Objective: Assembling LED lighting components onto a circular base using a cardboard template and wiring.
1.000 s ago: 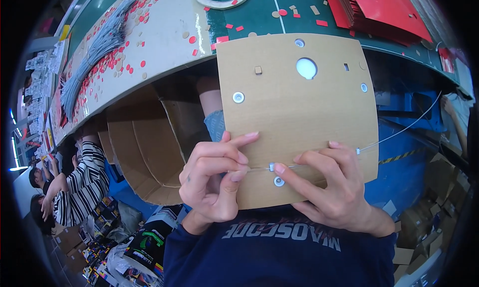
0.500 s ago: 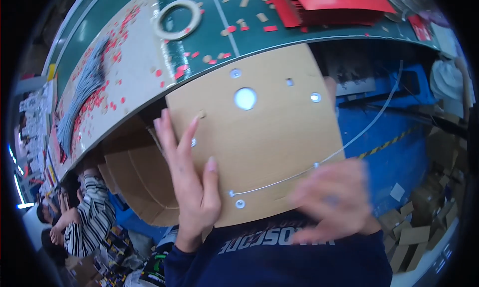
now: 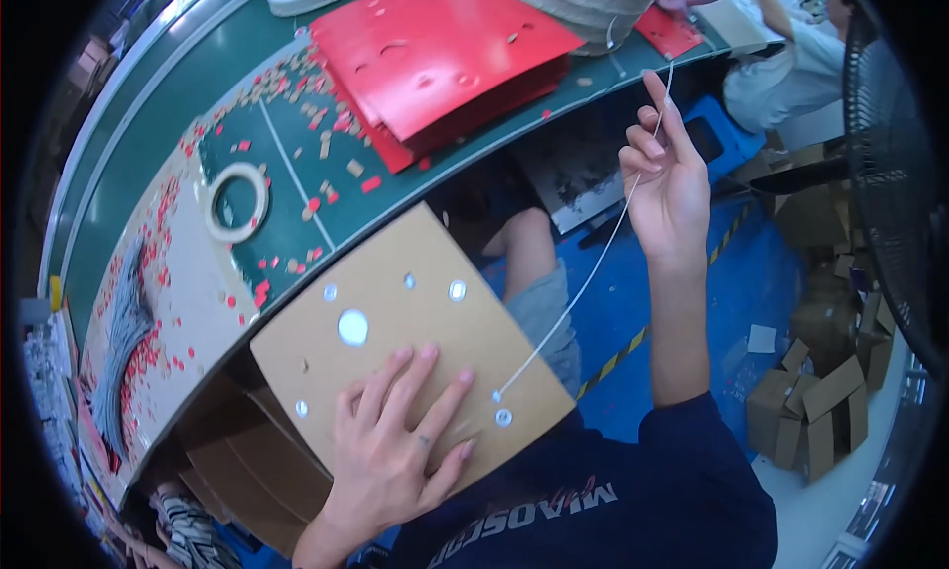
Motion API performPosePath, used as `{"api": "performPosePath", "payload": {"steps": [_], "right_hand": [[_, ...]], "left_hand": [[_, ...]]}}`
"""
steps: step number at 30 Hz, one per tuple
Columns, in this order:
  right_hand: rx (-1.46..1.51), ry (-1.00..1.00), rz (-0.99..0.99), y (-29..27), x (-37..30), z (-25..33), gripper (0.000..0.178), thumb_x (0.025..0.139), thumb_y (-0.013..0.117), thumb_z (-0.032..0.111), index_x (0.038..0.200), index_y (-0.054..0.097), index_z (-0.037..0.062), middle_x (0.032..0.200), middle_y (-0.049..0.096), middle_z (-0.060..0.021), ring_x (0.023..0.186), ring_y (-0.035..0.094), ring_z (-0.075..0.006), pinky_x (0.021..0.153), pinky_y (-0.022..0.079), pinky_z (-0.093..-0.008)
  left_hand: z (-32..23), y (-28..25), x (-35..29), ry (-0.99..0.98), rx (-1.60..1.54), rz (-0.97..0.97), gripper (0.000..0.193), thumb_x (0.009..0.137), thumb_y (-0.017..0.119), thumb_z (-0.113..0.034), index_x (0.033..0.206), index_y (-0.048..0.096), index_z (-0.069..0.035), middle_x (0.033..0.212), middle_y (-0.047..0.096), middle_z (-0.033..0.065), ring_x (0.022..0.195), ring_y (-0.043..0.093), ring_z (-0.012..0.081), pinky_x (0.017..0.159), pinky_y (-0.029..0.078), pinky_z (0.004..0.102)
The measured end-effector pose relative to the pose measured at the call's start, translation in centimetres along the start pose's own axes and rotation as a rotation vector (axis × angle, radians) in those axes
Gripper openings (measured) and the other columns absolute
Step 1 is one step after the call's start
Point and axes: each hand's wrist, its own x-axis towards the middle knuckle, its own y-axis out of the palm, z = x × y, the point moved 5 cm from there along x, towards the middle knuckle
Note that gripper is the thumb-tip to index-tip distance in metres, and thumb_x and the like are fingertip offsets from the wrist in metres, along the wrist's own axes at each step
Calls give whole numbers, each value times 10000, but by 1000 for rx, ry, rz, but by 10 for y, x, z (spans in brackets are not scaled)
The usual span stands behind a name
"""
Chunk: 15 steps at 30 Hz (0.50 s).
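A flat brown card panel (image 3: 474, 322) lies tilted in front of me against the table's edge. It has a large round hole and several smaller holes, some with metal eyelets. My left hand (image 3: 400, 440) rests on its lower part, fingers spread. From an eyelet near the panel's right corner runs a thin white cord (image 3: 593, 272). My right hand (image 3: 664, 178) is raised beyond the panel, its fingers curled round the cord and the index finger pointing up. The cord's far end shows above that hand.
On the green table stand a stack of red card sheets (image 3: 435, 55), a roll of tape (image 3: 237, 203) and a bundle of grey cords (image 3: 121, 342), among scattered red and brown scraps. Cardboard boxes (image 3: 830, 411) sit on the right; a black fan guard (image 3: 875, 223) is nearby. Another person (image 3: 791, 65) is at the far right.
My right hand has moved up and away, drawing the cord taut. The panel has turned and shifted left, and my left hand went from its left edge to flat on its surface. The view has swung right.
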Motion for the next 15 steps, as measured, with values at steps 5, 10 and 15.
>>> {"api": "performPosePath", "payload": {"steps": [5,10,15], "right_hand": [[-125,-9,101,18,22,15,426,1061,569,162,1453,508,6,1022,634,-37,781,560,-54,679,497,-189],[-476,120,372,47,8,12,438,1028,610,136,1435,543,-14,1068,720,-90,858,677,-97,751,560,-224],[-1219,27,437,77,-27,-14,521,1068,506,200,1502,398,-68,894,717,-100,558,544,-41,513,398,-171]], "left_hand": [[8,14,-10,-72,-68,-76,595,803,762,-187,1376,635,-91,1389,512,210,1301,486,409,989,408,488],[14,6,-1,-91,-11,-126,598,821,758,-217,1392,627,-95,1432,491,239,1391,432,436,1032,404,490],[18,10,4,-78,-63,-127,633,844,744,-269,1430,593,-83,1503,459,251,1425,423,424,1036,417,469]]}}
